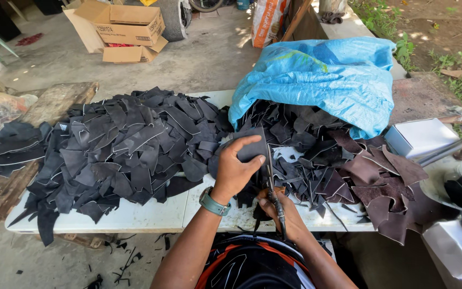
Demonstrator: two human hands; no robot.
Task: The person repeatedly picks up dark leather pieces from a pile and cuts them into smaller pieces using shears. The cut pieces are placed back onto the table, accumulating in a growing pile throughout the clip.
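The left hand [237, 170] grips a dark leather piece [252, 147], thumb on the near face and fingers wrapped over its top edge, holding it upright above the white table [145, 217]. The right hand [280, 210] is closed around the handles of a pair of scissors [271, 182]; the blades point up and run along the right edge of the held piece. A watch [213, 203] sits on the left wrist.

Surroundings:
- Left of the hands: a large heap of black leather offcuts [118, 147], spilling over the table's left edge.
- Right of the hands: a second heap of black and brown offcuts [359, 171], lying partly under a blue woven sack [327, 75].
- Far right: a white box [421, 136] and other pale containers, cut off by the frame edge.
- Background: cardboard boxes [126, 27] on the concrete floor, and grass beyond the slab at the upper right.
- Floor under the table: small dark trimmings [126, 265].

Obstructions: the second heap crowds the held piece from behind and from the right; loose scraps lie directly under both hands.

Limits of view: the scissor handles are mostly covered by the right hand. Whether the blades are apart or together cannot be determined. The lower edge of the held piece is hidden behind the left hand. The sack's contents are concealed
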